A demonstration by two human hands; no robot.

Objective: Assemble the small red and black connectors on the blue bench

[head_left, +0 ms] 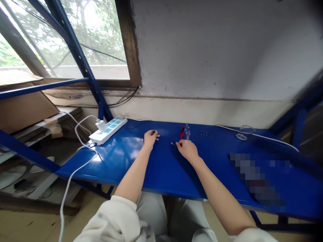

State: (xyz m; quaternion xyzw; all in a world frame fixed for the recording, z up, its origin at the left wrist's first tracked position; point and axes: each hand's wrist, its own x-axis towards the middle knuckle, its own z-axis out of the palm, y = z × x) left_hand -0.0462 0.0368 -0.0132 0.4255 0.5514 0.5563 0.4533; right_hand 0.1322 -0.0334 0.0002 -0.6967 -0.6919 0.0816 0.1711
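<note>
Over the blue table, my left hand has its fingers closed round a small dark item too small to name. To its right my right hand is bent in a pinch above the tabletop; whatever its fingertips hold, if anything, is too small to make out. Just beyond the right hand lie small red pieces. Several small clear pieces stand or lie beside them. A few more tiny clear pieces are farther right.
A white power strip with a plug and cable lies at the table's back left. A clear round container is at the back right. A pixelated dark object covers the right front. Blue frame posts flank both sides.
</note>
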